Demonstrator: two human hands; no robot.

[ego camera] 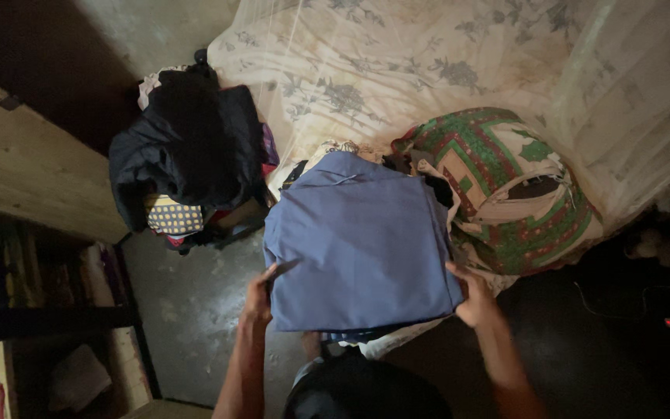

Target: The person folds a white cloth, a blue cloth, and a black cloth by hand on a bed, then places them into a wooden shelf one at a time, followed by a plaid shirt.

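Note:
A blue folded cloth (362,240) lies flat on the edge of a bed, on top of other clothes. My left hand (260,293) grips its near left corner, fingers closed on the fabric. On the near right edge, my right hand (472,295) holds the cloth. Both forearms reach up from the bottom of the view. A strip of striped fabric (343,336) shows under the cloth's near edge.
A green and red patterned bundle (505,186) sits right of the cloth. A heap of dark clothes (191,143) lies to the left. The bed has a pale flowered sheet (381,70) under netting. A wooden shelf (25,178) stands at left over a dark concrete floor (195,302).

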